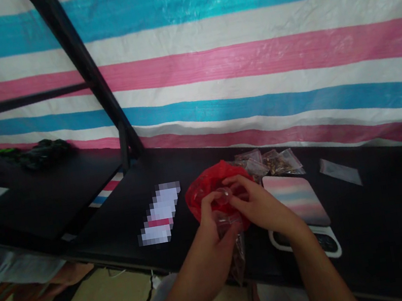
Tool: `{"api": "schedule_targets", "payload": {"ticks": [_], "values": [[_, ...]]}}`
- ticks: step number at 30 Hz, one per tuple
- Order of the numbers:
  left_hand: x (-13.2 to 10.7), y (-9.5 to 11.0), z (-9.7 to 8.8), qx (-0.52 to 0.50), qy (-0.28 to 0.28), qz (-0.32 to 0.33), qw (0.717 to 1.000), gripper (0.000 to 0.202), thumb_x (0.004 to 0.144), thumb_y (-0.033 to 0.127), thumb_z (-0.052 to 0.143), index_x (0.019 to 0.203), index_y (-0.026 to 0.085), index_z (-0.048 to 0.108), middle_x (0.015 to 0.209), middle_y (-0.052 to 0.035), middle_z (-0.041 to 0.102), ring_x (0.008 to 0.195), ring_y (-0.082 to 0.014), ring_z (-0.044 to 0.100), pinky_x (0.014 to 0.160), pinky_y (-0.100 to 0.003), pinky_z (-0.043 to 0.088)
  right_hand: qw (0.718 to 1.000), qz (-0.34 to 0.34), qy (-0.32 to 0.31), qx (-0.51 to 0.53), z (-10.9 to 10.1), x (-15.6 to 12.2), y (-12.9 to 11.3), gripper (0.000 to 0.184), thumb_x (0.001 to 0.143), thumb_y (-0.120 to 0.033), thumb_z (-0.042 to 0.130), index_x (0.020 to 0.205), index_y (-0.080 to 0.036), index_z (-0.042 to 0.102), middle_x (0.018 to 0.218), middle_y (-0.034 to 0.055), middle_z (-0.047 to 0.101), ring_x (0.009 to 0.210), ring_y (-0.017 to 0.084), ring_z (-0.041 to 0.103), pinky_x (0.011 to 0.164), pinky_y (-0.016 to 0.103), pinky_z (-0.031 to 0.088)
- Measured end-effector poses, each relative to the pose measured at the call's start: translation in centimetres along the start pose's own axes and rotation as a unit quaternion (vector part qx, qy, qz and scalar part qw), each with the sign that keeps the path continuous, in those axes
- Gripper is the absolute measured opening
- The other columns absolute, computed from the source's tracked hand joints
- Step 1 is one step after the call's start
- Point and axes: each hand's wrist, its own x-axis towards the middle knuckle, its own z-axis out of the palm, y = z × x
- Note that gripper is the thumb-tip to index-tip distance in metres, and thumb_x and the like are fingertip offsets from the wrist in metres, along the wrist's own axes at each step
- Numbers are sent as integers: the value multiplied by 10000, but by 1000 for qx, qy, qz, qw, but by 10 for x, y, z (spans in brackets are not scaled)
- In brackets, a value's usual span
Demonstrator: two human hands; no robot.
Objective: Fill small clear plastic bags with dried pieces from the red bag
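A red plastic bag lies open on the black table, with both hands over its mouth. My left hand is closed on a clear zip bag, which hangs down past the table's front edge. My right hand is closed, its fingertips at a small clear round piece that looks like a little plastic cup. The left fingertips also come close to this piece; whether they touch it I cannot tell. Right of the hands stands a kitchen scale with a shiny flat top.
Several filled zip bags with small brown pieces lie behind the scale. Farther right is a flat clear zip bag. A blurred white paper lies at left. A black post rises before the striped sheet. Another person's arm shows lower left.
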Motion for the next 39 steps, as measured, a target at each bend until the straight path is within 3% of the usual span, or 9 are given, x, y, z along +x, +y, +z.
{"api": "schedule_targets", "payload": {"ticks": [4,8,16,21,24,26,29,34,39], "values": [[15,-5,-8,-48,64,9,997,567,844,262,737,1331,289,449,1013,-23,735,866,-200,762,828,-352,615,999,10,-27,42,-4,-7,-16,284,958,-319,625,1226,-239,671,1015,18,732,869,171,717,752,292,577],[20,-1,-22,-12,100,30,994,621,844,277,745,1381,286,432,973,0,724,859,-192,753,824,-341,606,996,27,-44,68,-2,-8,-18,314,950,-347,625,1241,-242,676,925,-11,701,812,157,672,728,279,537],[-4,27,-17,123,151,93,977,564,950,297,661,1463,307,425,1190,-54,703,979,-216,756,933,-419,626,988,78,49,128,-5,-1,-14,327,904,-339,679,1203,-213,636,1057,36,731,942,198,733,918,376,569],[-12,8,-9,162,32,69,984,648,1001,230,551,1602,354,344,1575,-102,583,1440,-293,600,1178,-517,518,971,108,-31,213,-5,-8,-21,341,905,-350,688,1223,-243,628,967,-6,707,925,206,773,955,397,599],[-6,-9,-15,180,-49,58,981,701,1017,188,494,1673,307,278,1683,-117,481,1564,-273,463,1304,-544,359,987,89,-1,133,-4,-6,-19,331,915,-335,661,1226,-225,628,924,-2,703,885,207,747,888,387,598],[-2,-17,-22,215,-72,48,973,650,1010,176,491,1644,258,375,1663,-136,509,1556,-277,473,1320,-545,325,997,57,54,17,-6,-3,-16,323,912,-294,648,1222,-206,629,933,13,707,869,210,717,855,381,579],[2,-24,-30,272,-75,30,959,521,989,184,506,1505,208,575,1534,-158,631,1458,-310,574,1274,-554,394,982,13,111,-151,-11,-2,-12,334,886,-203,651,1220,-182,642,1052,65,726,944,231,696,911,398,547],[0,-27,-32,300,-68,22,951,476,985,210,516,1446,208,636,1455,-155,684,1378,-329,629,1226,-557,443,944,-12,63,-324,-19,-8,-8,426,832,-77,659,1240,-188,704,1297,119,699,1190,299,645,1067,446,482],[-1,-18,-26,290,-76,14,954,434,995,221,504,1397,203,668,1443,-154,687,1374,-324,618,1228,-545,436,937,4,12,-350,-20,-9,-4,536,793,1,658,1290,-191,722,1328,110,714,1248,302,634,1091,429,476]]}}
